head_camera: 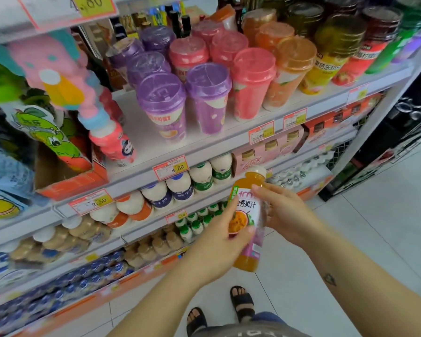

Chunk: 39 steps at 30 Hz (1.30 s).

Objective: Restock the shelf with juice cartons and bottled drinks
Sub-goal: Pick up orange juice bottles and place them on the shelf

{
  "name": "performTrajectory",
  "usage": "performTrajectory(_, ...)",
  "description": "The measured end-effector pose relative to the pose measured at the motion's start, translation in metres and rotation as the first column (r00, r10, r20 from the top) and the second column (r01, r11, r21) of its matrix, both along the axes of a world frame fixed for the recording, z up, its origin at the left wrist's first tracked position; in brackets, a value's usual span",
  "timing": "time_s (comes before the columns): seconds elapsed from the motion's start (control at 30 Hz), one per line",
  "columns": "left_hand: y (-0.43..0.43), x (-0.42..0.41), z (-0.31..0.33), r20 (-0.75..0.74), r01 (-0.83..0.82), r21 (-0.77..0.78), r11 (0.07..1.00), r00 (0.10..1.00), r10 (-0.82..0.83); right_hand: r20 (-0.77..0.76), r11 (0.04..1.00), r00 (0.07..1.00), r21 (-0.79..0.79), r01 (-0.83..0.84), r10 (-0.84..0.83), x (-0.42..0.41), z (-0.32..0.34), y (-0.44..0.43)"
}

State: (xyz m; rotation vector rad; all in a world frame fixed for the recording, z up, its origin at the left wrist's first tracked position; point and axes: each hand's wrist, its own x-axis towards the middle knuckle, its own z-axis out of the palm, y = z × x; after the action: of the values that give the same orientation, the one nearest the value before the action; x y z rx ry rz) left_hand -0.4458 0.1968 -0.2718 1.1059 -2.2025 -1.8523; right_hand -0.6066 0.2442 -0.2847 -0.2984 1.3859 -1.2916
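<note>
Here, near the stocked shelf [209,153], the left hand [216,242] curls round the tilted orange juice bottle [247,207], thumb across its label. The right hand [282,210] pinches its right side. Fingers hide part of the label, and the cap is blurred.

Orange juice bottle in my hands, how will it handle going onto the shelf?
The juice bottle looks full to the neck, so probably heavy for its size. Tall and narrow, it may tip if nudged. It looks glossy, so it could slip.

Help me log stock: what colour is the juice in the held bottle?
Orange, in the bottle, best seen in the head view.
</note>
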Motion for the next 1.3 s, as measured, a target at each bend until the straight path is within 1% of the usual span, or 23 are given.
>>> performTrajectory(0.03, 0.003, -0.001, -0.001, 0.016, -0.006, -0.072, 0.997, 1.0, 0.007, -0.015, 1.0, 1.0, -0.007, -0.002, 0.002, 0.003, 0.001, 0.0)
performTrajectory(0.07, 0.003, -0.001, -0.002, 0.014, -0.034, -0.099, 0.994, 0.999, 0.036, -0.014, 1.0, 1.0, -0.01, -0.003, 0.003, 0.004, 0.003, -0.001)
performTrajectory(0.1, 0.003, 0.0, -0.003, -0.007, -0.072, -0.072, 0.995, 0.997, 0.072, 0.001, 1.0, 1.0, -0.016, -0.003, 0.003, 0.004, 0.005, 0.0)
performTrajectory(0.13, 0.001, 0.002, -0.003, -0.039, -0.107, 0.008, 0.994, 0.994, 0.107, 0.018, 1.0, 1.0, -0.023, -0.01, 0.01, 0.002, 0.007, 0.0)
performTrajectory(0.2, -0.004, 0.005, 0.001, -0.106, -0.148, 0.238, 0.96, 0.978, 0.178, 0.019, 1.0, 0.999, -0.015, -0.027, 0.027, -0.004, 0.009, 0.002)
performTrajectory(0.27, -0.007, 0.008, 0.005, -0.136, -0.166, 0.468, 0.868, 0.957, 0.256, 0.017, 0.999, 0.999, -0.003, -0.04, 0.04, -0.009, 0.009, 0.004)
performTrajectory(0.3, -0.007, 0.009, 0.007, -0.148, -0.161, 0.556, 0.815, 0.946, 0.288, 0.028, 0.999, 0.998, 0.0, -0.05, 0.05, -0.009, 0.008, 0.004)
performTrajectory(0.37, -0.006, 0.009, 0.007, -0.16, -0.141, 0.673, 0.726, 0.931, 0.329, 0.092, 0.997, 0.992, -0.015, -0.08, 0.081, -0.01, 0.008, 0.004)
performTrajectory(0.43, -0.003, 0.008, 0.009, -0.151, -0.119, 0.749, 0.652, 0.927, 0.343, 0.142, 0.994, 0.984, -0.047, -0.104, 0.109, -0.008, 0.011, 0.004)
performTrajectory(0.53, -0.003, 0.008, 0.009, -0.146, -0.099, 0.791, 0.604, 0.928, 0.344, 0.139, 0.993, 0.984, -0.062, -0.104, 0.112, -0.007, 0.016, 0.004)
performTrajectory(0.6, -0.003, 0.009, 0.011, -0.145, -0.095, 0.799, 0.594, 0.928, 0.343, 0.131, 0.995, 0.987, -0.039, -0.089, 0.094, -0.006, 0.016, 0.004)
performTrajectory(0.67, -0.002, 0.01, 0.011, -0.147, -0.089, 0.778, 0.623, 0.937, 0.318, 0.138, 0.997, 0.987, 0.001, -0.08, 0.079, -0.005, 0.015, 0.003)
performTrajectory(0.77, -0.001, 0.011, 0.011, -0.15, -0.075, 0.68, 0.73, 0.96, 0.238, 0.148, 0.997, 0.987, 0.042, -0.071, 0.064, -0.003, 0.014, 0.002)
performTrajectory(0.83, -0.002, 0.012, 0.01, -0.129, -0.096, 0.647, 0.756, 0.964, 0.232, 0.114, 0.995, 0.993, 0.094, -0.045, 0.034, 0.001, 0.012, 0.002)
performTrajectory(0.9, -0.001, 0.013, 0.008, -0.128, -0.099, 0.643, 0.76, 0.964, 0.234, 0.083, 0.994, 0.996, 0.108, -0.022, 0.013, 0.003, 0.011, 0.004)
performTrajectory(0.97, -0.001, 0.015, 0.005, -0.127, -0.111, 0.654, 0.749, 0.959, 0.252, 0.087, 0.996, 0.996, 0.092, 0.012, -0.02, 0.002, 0.013, 0.005)
performTrajectory(1.03, -0.003, 0.019, 0.001, -0.133, -0.141, 0.671, 0.728, 0.943, 0.304, 0.131, 0.999, 0.991, 0.046, 0.03, -0.035, 0.0, 0.018, 0.006)
performTrajectory(1.13, -0.007, 0.023, 0.0, -0.141, -0.161, 0.726, 0.669, 0.917, 0.373, 0.159, 1.0, 0.987, -0.016, 0.001, 0.001, -0.001, 0.024, 0.007)
performTrajectory(1.2, -0.01, 0.026, -0.001, -0.136, -0.16, 0.756, 0.635, 0.91, 0.391, 0.152, 1.0, 0.988, -0.023, -0.014, 0.018, -0.001, 0.026, 0.006)
performTrajectory(1.3, -0.015, 0.027, -0.001, -0.117, -0.166, 0.763, 0.624, 0.915, 0.387, 0.14, 1.0, 0.99, -0.012, -0.009, 0.01, 0.002, 0.029, 0.003)
